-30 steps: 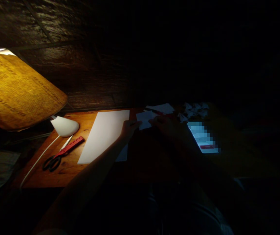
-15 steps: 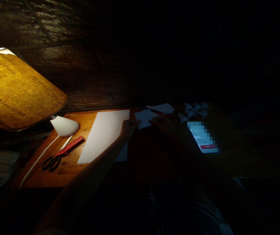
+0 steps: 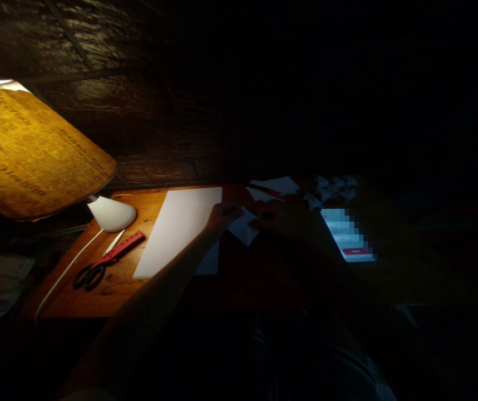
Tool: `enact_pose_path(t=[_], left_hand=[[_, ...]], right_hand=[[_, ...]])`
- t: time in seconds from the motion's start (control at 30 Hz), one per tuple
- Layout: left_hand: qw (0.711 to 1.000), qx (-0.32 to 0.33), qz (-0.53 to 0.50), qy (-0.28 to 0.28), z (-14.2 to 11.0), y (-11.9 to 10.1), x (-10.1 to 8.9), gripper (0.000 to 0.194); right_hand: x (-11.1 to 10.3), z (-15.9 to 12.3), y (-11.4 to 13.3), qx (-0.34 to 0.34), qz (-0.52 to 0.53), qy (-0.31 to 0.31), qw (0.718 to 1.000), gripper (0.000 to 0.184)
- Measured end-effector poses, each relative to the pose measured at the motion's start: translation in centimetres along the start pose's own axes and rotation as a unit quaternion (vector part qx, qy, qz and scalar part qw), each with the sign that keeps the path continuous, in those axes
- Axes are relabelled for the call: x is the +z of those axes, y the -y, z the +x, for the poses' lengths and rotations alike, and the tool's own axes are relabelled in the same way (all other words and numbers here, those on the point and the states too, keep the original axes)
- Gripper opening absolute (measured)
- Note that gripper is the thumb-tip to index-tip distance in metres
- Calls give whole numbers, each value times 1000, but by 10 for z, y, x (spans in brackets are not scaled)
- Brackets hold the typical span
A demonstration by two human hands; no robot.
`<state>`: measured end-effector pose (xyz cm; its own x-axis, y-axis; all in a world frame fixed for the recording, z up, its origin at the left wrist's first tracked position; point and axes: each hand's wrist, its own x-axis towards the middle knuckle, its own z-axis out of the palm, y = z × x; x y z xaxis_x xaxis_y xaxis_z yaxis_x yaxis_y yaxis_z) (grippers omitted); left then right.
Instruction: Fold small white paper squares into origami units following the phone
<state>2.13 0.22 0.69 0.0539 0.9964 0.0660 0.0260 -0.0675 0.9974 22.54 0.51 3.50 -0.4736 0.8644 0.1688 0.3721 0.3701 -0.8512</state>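
The scene is very dark, lit only from the left. My left hand (image 3: pixel 222 214) and my right hand (image 3: pixel 276 217) both pinch a small white piece of paper (image 3: pixel 242 227) between them, just above the wooden table (image 3: pixel 117 278). The paper hangs tilted with a corner pointing down. A large white sheet (image 3: pixel 178 228) lies flat to the left of my left hand. My right hand is mostly in shadow.
A lamp with a white base (image 3: pixel 111 214) and a glowing yellow shade (image 3: pixel 30 153) stands at the left. Scissors (image 3: pixel 90 274) and a red ruler (image 3: pixel 122 248) lie beside it. A lit phone (image 3: pixel 347 236), paper scraps (image 3: pixel 274 186) and crumpled paper (image 3: pixel 334 186) lie at the right.
The small paper has come down and toward me, from lying further back on the table to being held between both hands. Another scrap now shows behind it.
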Motion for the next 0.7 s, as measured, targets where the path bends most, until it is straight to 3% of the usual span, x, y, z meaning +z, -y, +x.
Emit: enact_pose_path(t=[0.2,0.4,0.57,0.7], left_hand=[[999,20,19,16,2,3,-2,26],[992,44,93,77,1,3,-1,27],[988,80,102,80,-1,3,1,23],[989,81,92,78,-2,1,1,18]], right_hand=[[7,2,-11,-19,50,-38,998,17],[6,2,-8,-11,44,-84,995,19],[8,1,-2,8,28,-74,997,15],[11,2,-9,-15,47,-64,997,14]])
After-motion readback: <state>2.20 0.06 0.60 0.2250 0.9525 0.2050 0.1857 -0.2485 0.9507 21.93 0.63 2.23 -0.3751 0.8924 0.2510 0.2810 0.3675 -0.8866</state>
